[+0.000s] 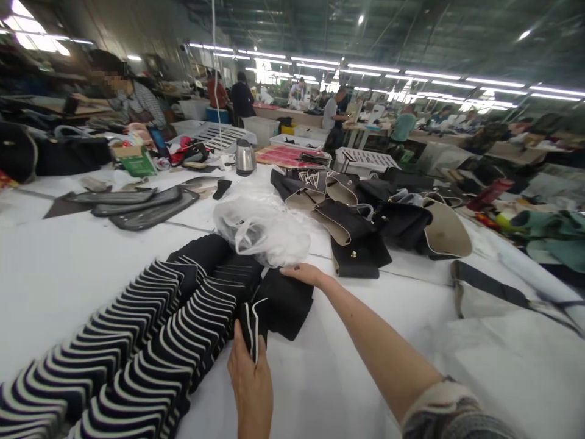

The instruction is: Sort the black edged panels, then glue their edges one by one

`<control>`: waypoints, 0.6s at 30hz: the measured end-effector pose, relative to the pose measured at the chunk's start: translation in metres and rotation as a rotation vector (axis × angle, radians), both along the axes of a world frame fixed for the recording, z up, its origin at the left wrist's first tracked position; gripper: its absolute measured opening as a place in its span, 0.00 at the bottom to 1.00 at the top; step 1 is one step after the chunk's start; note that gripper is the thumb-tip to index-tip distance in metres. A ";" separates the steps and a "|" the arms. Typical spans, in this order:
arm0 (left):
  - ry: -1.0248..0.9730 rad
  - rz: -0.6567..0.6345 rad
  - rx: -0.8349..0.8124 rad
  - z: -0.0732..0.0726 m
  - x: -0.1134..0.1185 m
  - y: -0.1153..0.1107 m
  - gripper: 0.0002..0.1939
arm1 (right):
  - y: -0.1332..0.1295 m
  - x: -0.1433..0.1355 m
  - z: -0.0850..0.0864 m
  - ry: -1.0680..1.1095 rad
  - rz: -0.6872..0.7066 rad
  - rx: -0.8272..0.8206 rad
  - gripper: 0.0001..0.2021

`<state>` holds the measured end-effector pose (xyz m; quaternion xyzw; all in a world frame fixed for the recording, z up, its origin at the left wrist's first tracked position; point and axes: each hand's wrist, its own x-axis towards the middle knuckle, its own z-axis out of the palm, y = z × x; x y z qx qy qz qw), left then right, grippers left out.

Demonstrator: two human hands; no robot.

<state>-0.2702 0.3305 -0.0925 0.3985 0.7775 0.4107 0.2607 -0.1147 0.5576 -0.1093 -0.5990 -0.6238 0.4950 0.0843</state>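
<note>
My left hand [251, 372] is closed around a few folded black pieces with white edges [249, 326], held upright just right of the striped rows. Farther out, my right hand [304, 274] has its fingers at the top edge of a black panel [286, 305], appearing to pinch it; the thumb is mostly hidden. Two long rows of overlapping black pieces with white edges [169, 341] run from the lower left toward the middle of the white table. A crumpled clear plastic bag [260, 225] lies just beyond the right hand.
Black bags with beige linings [365, 213] are piled at the back right. Dark flat pieces [150, 207] lie at the back left, near a metal kettle [245, 157] and a green box [137, 160]. A person in a striped top [141, 107] works across the table.
</note>
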 end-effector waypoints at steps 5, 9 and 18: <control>-0.101 -0.011 0.027 -0.001 0.004 0.000 0.39 | -0.016 0.004 0.008 -0.005 0.027 -0.086 0.26; -0.093 -0.068 0.070 -0.006 0.012 -0.008 0.43 | -0.039 0.007 0.024 0.048 0.014 -0.111 0.31; -0.161 -0.113 0.045 -0.008 0.014 -0.005 0.49 | -0.068 -0.002 0.033 0.213 -0.108 -0.181 0.25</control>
